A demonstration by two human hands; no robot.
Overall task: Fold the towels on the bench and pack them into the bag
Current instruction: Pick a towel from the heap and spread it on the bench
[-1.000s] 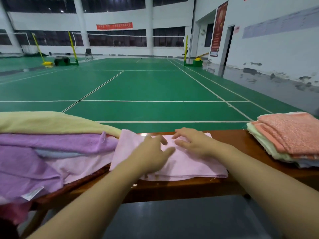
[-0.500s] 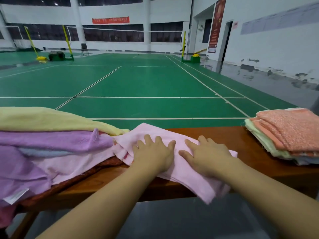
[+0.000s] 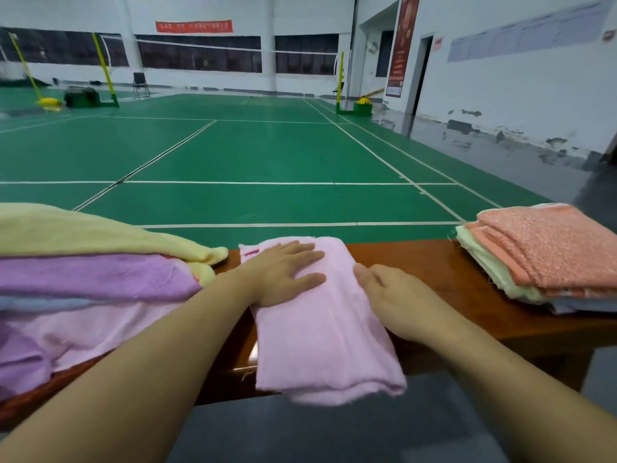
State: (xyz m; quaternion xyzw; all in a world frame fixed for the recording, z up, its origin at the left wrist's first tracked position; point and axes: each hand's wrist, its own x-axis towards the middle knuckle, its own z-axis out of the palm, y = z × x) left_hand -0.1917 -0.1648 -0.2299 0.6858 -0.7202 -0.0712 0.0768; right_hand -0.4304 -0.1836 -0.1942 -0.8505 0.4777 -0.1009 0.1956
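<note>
Pink towel [image 3: 320, 332] folded across the wooden bench [image 3: 434, 272], its near end hanging over the edge toward you.
Your left hand [image 3: 283, 272] presses flat on its far half, fingers straight; your right hand [image 3: 397, 299] rests at its right edge, thumb against the cloth, other fingers hidden. Left of your fingers lies the unfolded heap [image 3: 86, 282]; well right, the folded stack [image 3: 541, 255].

Left hand [image 3: 283, 272]: centre frame, flat, palm down, fingers straight and spread.
Right hand [image 3: 397, 300]: just right of it, fingers curled under.
</note>
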